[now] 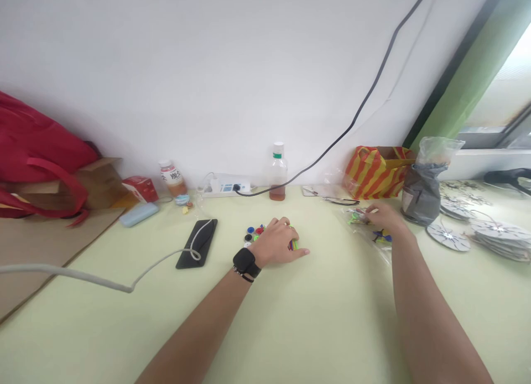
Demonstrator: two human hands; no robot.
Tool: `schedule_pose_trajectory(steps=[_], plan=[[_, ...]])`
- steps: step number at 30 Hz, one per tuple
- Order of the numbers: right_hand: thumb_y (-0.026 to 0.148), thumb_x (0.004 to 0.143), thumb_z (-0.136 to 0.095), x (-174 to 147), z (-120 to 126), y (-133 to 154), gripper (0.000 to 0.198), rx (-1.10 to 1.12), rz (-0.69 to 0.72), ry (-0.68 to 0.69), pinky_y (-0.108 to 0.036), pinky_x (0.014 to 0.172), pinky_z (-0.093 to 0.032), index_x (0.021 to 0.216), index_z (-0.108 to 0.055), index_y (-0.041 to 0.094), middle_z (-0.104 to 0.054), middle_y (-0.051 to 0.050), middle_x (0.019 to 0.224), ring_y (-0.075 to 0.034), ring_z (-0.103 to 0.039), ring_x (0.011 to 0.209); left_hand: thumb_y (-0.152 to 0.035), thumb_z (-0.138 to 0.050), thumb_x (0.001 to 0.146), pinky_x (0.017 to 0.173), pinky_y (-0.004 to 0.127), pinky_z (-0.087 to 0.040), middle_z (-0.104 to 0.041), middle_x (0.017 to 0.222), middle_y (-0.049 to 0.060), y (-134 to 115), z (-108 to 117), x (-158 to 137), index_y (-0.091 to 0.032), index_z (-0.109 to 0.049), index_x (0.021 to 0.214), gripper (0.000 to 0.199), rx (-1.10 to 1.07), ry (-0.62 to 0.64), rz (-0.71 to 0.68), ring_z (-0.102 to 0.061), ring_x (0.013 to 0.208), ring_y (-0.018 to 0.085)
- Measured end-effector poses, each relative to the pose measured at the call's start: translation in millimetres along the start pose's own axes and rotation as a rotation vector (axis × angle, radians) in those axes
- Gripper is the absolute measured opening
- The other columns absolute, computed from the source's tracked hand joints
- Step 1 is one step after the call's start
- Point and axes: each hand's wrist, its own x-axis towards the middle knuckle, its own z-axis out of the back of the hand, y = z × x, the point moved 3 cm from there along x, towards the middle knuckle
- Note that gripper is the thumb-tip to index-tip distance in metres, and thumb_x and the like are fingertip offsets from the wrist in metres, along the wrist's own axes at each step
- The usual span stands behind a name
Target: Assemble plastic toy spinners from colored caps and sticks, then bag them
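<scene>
My left hand point(279, 243), with a black watch point(246, 262) on its wrist, lies palm down over small coloured pieces. Its thumb is stretched out to the right and its fingers are spread. Round pieces point(250, 230) in blue, black, red and white show left of it, and striped coloured parts show under its palm. At the right, my right hand point(384, 217) is at a clear plastic bag point(365, 237) with small coloured pieces in and around it. Its thumb and fingertips are pinched together; what they grip is too small to tell. A blue and yellow piece point(382, 236) lies below that hand.
A black phone point(196, 245) with a pale cable lies left. Behind stand a bottle point(277, 174), a power strip point(226, 186) and a striped bag point(369, 174). Right of my right hand are a grey bag point(422, 196) and slotted discs point(500, 234). A dark cable point(352, 121) hangs across.
</scene>
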Motion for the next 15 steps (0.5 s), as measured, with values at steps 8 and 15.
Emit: schedule_pose_trajectory(steps=[8,15], plan=[[0.031,0.076,-0.07,-2,6,47,0.018,0.103,0.045,0.17,-0.027,0.065,-0.05,0.089,-0.074,0.019,-0.076,-0.006,0.081,-0.021,-0.07,0.077,-0.058,-0.065,0.088,0.095,0.044,-0.042,-0.071,0.083,0.009,1,2,0,-0.021,-0.069,0.073,0.04,-0.004,-0.022,0.016,-0.058,0.111,0.031],[0.029,0.076,-0.069,-16,25,98,0.017,0.155,0.254,0.267,-0.027,0.071,-0.051,0.09,-0.074,0.02,-0.073,-0.005,0.091,-0.02,-0.067,0.085,-0.053,-0.067,0.087,0.091,0.044,-0.042,-0.07,0.076,0.008,1,6,1,-0.021,-0.069,0.069,0.036,0.018,0.0,0.03,-0.059,0.107,0.032]])
